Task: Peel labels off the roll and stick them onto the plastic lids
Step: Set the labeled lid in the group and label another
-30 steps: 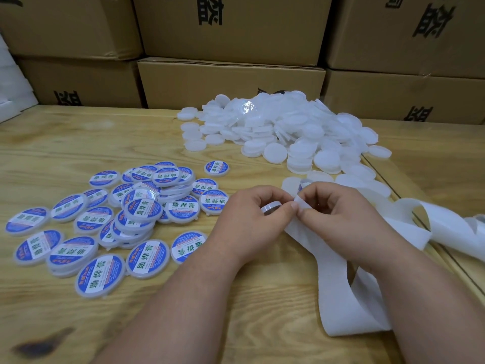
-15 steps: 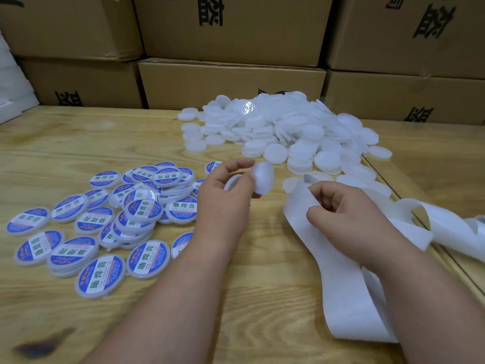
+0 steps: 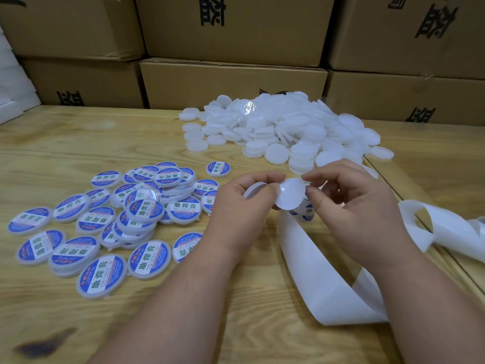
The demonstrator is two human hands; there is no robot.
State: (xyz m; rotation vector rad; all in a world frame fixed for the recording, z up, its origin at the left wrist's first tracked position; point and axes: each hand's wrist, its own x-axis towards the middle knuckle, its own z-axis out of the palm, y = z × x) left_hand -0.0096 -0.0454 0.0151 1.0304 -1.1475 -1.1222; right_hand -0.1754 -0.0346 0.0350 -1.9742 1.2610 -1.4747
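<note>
So: labelled lids [image 3: 136, 214], blue-and-white, lie scattered and partly stacked on the left of the table [image 3: 78, 143]. Left hand [image 3: 236, 203] is at centre, above the table, fingers curled round a plain lid [image 3: 253, 190] held edge-on. Label [image 3: 290, 194], white back facing the camera, sits between both hands, pinched at its left edge by the left fingers and at its right edge by the right hand [image 3: 349, 206], thumb and forefinger. Hands are close together, joined only through the label. Below them the liner strip [image 3: 315, 271] runs down toward the camera, loops back right and trails off the table's right side; a printed label on it peeks out under the right thumb. Plain lid pile [image 3: 288, 130] is behind the hands, centre-right. Boxes [image 3: 236, 82] are stacked along the back.
</note>
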